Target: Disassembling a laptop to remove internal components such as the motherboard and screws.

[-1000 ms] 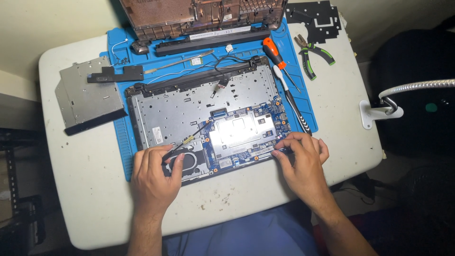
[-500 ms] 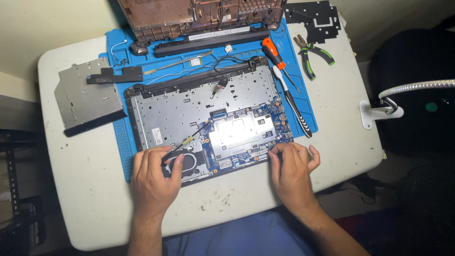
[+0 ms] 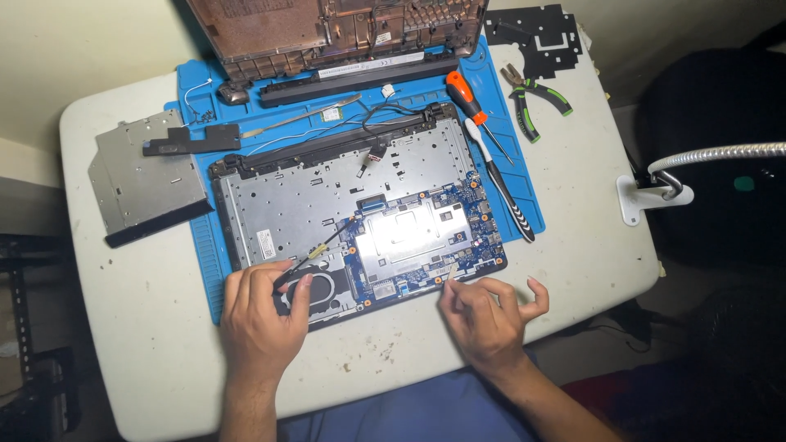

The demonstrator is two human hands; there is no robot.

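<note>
Two hands at the near edge of an opened laptop

The left hand (image 3: 260, 315) rests flat on the laptop (image 3: 352, 217) at 7 o'clock; the right hand (image 3: 487, 315) pinches a small pale sliver, too tiny to identify, at 5 o'clock. The circuit board (image 3: 422, 241) looks stiff yet fragile, best gripped by edges. A screwdriver (image 3: 476, 115) lies at 1 o'clock.

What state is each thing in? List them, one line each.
Laptop base: opened up, blue circuit board exposed.
Left hand: resting on the laptop base's near left corner, fingers on the round black part.
Right hand: pinching a small pale strip at the board's near edge.
Bottom cover: removed, lying beyond the mat.
Optical drive: taken out, lying flat.
Orange screwdriver: lying unused.
Pliers: lying unused.
</note>
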